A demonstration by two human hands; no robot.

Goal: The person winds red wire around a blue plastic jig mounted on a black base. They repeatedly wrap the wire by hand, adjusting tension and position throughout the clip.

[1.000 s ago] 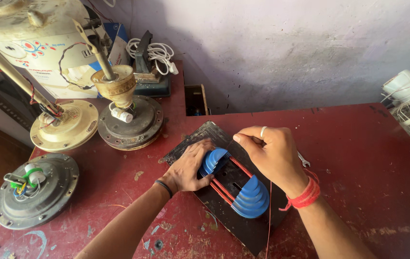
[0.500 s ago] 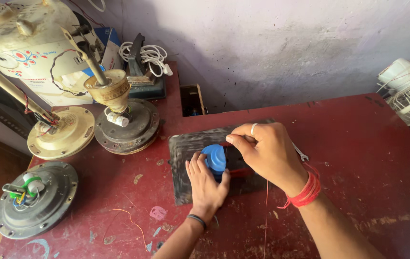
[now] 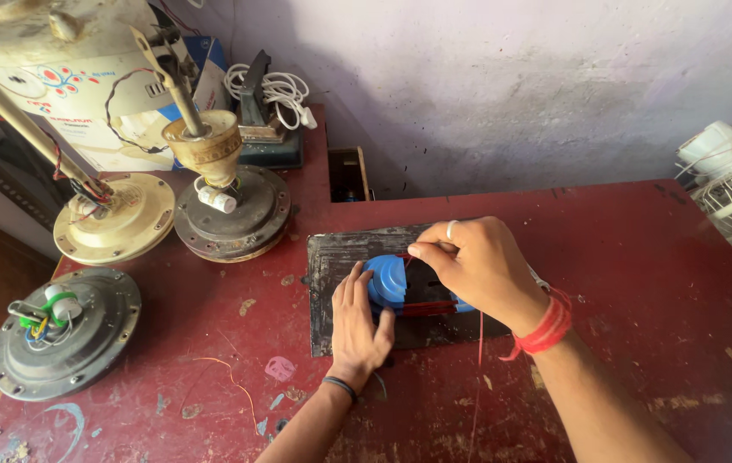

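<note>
Head view: blue former (image 3: 388,280) lies between both hands' fingers (image 3: 351,290).

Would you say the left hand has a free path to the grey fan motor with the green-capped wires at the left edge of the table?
Probably yes. The left hand rests against the blue former on the dark board, holding nothing, and only bare red table lies between it and the grey fan motor.

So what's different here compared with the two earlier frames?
The dark board with the blue winding former was turned from diagonal to roughly square with the table edge. The left hand shifted from beside it to below it, still pressing. The right hand keeps pinching red wire. Fan motors unmoved.
</note>
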